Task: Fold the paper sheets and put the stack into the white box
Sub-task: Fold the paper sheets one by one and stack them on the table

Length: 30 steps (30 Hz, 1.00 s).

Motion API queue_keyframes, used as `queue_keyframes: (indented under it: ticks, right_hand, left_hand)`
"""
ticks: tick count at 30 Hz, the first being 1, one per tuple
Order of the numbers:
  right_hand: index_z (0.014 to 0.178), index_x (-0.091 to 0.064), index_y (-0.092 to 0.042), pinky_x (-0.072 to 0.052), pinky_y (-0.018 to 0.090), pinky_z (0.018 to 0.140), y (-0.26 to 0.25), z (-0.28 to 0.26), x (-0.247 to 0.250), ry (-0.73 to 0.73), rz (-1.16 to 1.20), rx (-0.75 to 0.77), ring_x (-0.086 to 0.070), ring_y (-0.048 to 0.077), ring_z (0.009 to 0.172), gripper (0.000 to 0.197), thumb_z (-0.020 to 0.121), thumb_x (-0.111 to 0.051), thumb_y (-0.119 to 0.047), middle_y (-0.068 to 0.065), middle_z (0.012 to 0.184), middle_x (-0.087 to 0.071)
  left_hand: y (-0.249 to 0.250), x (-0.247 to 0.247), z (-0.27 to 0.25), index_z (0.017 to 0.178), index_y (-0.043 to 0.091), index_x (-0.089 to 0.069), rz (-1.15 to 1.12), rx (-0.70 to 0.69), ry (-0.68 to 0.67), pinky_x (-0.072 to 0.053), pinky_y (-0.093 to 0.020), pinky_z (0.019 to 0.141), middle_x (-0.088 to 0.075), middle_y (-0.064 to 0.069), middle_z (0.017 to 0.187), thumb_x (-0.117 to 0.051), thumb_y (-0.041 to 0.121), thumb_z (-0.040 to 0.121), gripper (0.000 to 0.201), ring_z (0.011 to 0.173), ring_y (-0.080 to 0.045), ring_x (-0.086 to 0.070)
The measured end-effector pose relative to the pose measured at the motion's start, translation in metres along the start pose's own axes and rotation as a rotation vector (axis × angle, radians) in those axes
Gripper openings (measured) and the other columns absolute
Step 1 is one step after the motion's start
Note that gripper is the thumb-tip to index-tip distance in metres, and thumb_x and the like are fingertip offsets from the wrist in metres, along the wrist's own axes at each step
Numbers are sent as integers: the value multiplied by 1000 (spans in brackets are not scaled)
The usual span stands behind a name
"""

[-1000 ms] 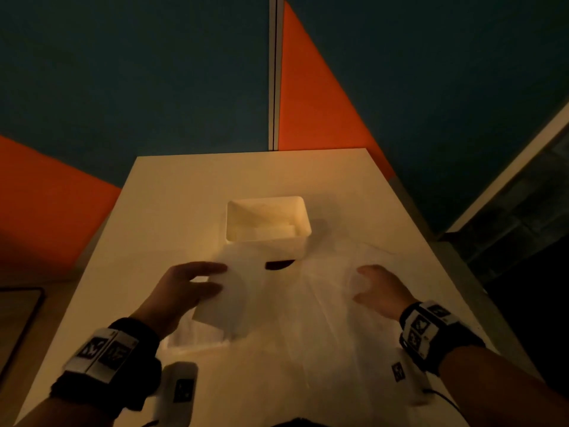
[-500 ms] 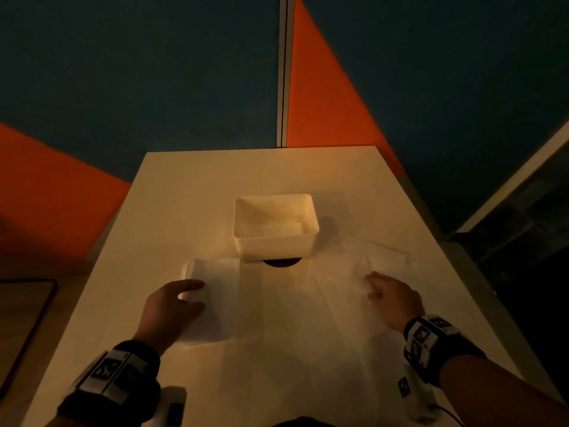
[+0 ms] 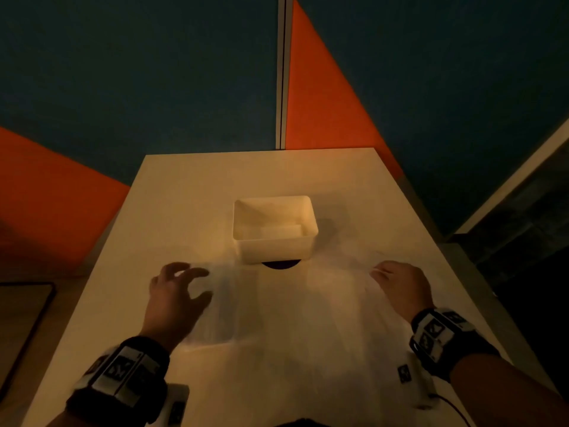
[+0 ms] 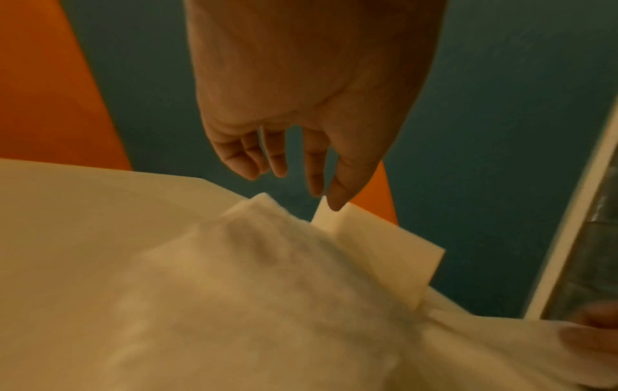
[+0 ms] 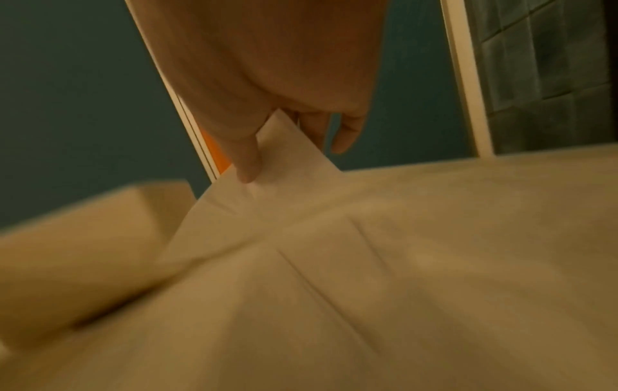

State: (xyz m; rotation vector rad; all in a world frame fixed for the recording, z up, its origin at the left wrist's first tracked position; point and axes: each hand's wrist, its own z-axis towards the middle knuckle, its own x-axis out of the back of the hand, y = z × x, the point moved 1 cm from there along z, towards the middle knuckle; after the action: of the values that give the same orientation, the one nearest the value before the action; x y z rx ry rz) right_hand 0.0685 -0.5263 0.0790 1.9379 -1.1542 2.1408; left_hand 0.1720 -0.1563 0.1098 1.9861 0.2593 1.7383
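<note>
My left hand [image 3: 175, 298] hangs just over the left part of the paper [image 3: 286, 328], fingers spread and loosely bent, holding nothing. In the left wrist view the fingertips [image 4: 337, 201] are above the sheet rather than on it. My right hand [image 3: 400, 288] pinches the paper's far right corner; the right wrist view shows my thumb [image 5: 247, 164] on top of the raised corner and fingers behind it.

The paper lies spread across the near half of the desk [image 3: 184, 186], thin and pale, with its left part looking doubled over into a narrower panel under my left hand. I can't tell how many sheets there are, since the light is dim and the layers blur together. Its far edge reaches the near wall of the box [image 3: 274, 251].

The box sits in the middle of the desk, just beyond the paper, open at the top. Something pale and flat lies on its floor, but I can't make out what it is. A dark round patch [image 3: 280, 265] shows at the foot of the box's near wall.

By my reckoning the folding is only begun. One side seems folded in, the right side is about to come over, and further folds will be needed before the paper fits the box. Nothing from this paper is in the box yet.
</note>
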Motion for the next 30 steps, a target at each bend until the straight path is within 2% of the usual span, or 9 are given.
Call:
queue_keyframes:
  ticks: [4, 7, 11, 16, 19, 21, 24, 26, 30]
  right_hand:
    - [68, -65, -12, -49, 32, 65, -40, 0, 29, 49, 224, 46, -61, 20, 69, 17, 83, -67, -17, 2, 67, -64]
    - [67, -64, -7, -46, 29, 59, -78, -6, 47, 65, 344, 180, -57, 17, 63, 14, 79, -70, -12, 6, 64, -62]
    - [70, -64, -5, -50, 33, 67, -122, -24, 49, -34, 510, 377, -62, 19, 71, 11, 77, -71, -9, 7, 71, -66]
    - [67, -58, -22, -51, 34, 68, -147, -45, 33, -114, 553, 561, -61, 10, 71, 16, 79, -66, -15, -8, 69, -62]
    - [76, -64, -21, -52, 43, 72, -153, -51, 28, -152, 540, 646, -64, 14, 79, 9, 79, -62, -29, -6, 79, -65]
    - [87, -70, -16, -53, 36, 82, -154, -52, 31, -188, 600, 670, -65, 11, 91, 22, 79, -63, -35, -3, 92, -68]
    - [94, -68, -17, -48, 18, 84, -146, -41, 47, -59, 701, 536, -61, 0, 95, 24, 81, -65, -37, -8, 97, -67]
    - [94, -66, -16, -47, 20, 81, -135, -27, 58, 38, 713, 307, -61, 5, 94, 17, 86, -65, -31, -7, 96, -67]
    - [97, -65, -10, -47, 32, 78, -116, -16, 66, -203, 743, -2, -62, 22, 87, 31, 91, -54, -38, 11, 95, -67]
  left_hand:
    - [50, 2, 6, 102, 25, -68, -366, -84, -155, -43, -10, 69, -64, 7, 109, -68, 22, 84, 18, 89, -7, -61]
    - [89, 0, 6, 105, 19, -68, -786, 3, -470, -53, -27, 83, -68, 0, 106, -64, 22, 87, 19, 100, -19, -64]
    - [124, -8, 5, 126, 15, -52, -1163, 186, -798, -52, -32, 89, -60, -7, 125, -57, 51, 80, 58, 112, -20, -61]
    - [138, -4, 8, 129, 4, -51, -1388, 117, -816, -41, -39, 105, -59, -16, 126, -42, 48, 92, 58, 117, -27, -54]
    - [138, -1, 9, 116, 1, -59, -1398, 120, -731, -52, -29, 86, -66, -14, 107, -42, 35, 89, 46, 96, -21, -63]
    - [135, -1, 10, 112, 2, -61, -1401, 149, -661, -53, -28, 76, -65, -15, 104, -45, 34, 85, 44, 89, -20, -62]
    - [129, 3, 10, 121, 4, -59, -1426, 180, -629, -51, -37, 86, -64, -18, 115, -47, 34, 83, 50, 96, -26, -63]
    - [125, 10, 11, 119, 6, -60, -1444, 177, -648, -54, -38, 81, -67, -15, 108, -49, 34, 83, 47, 89, -26, -67]
    - [119, 17, 17, 103, 9, -65, -1475, 133, -667, -57, -30, 60, -71, -9, 84, -47, 32, 87, 33, 68, -21, -69]
